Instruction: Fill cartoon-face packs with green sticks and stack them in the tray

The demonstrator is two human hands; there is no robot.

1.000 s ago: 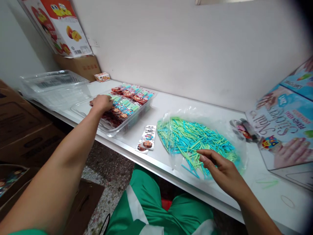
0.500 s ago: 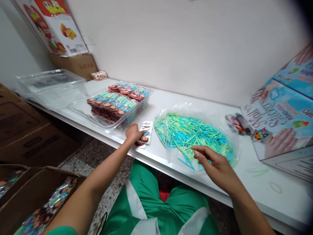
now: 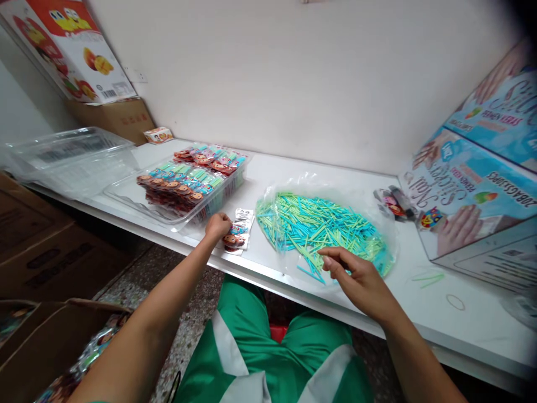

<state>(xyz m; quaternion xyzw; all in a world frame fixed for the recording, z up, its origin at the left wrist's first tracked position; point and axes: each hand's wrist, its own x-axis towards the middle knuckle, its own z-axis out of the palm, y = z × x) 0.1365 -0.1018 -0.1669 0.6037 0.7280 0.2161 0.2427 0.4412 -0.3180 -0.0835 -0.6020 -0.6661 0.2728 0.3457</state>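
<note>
My left hand rests closed on the near end of a small pile of cartoon-face packets lying on the white shelf. My right hand hovers over the near edge of a heap of blue and green sticks spread on a clear plastic bag, its fingers curled with thumb and forefinger close together; nothing I can make out is between them. A clear tray to the left holds rows of the same packets.
Empty clear trays sit at far left, cardboard boxes behind them. Printed nail-sticker boxes stand at right, with a few packets beside them. A rubber band lies near the front edge. An open carton stands on the floor.
My left hand left the tray of packets and came down onto the small pile by the shelf's front edge. My right hand stayed over the sticks.
</note>
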